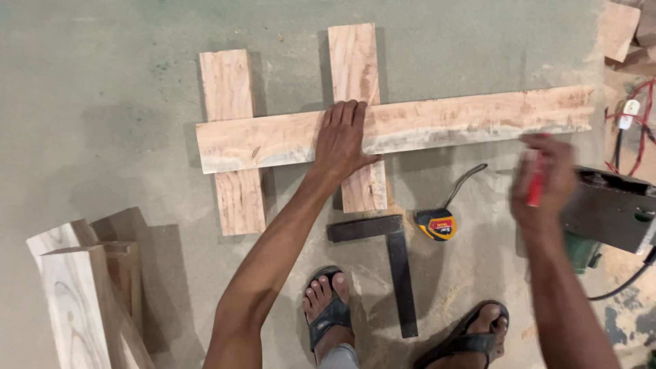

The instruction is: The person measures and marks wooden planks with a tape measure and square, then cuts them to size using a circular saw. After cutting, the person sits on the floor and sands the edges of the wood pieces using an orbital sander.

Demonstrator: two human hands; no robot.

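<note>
I see a grey-green concrete floor [102,102], dusted with sawdust at the right. Directly on it: two short pale wooden boards [230,82] lying parallel, well apart. A long pale plank rests across them, not on the floor. Near the boards lies a dark metal L-shaped try square [400,273]; just beside it a yellow-and-black tape measure [437,224], strap trailing. Lower left, pale timber blocks [75,301] stand together. Far right: a green-bodied power tool with grey metal base [608,212], red and black cables [632,137], wood offcuts [618,27]. Two sandalled feet [328,301] stand on the floor.
</note>
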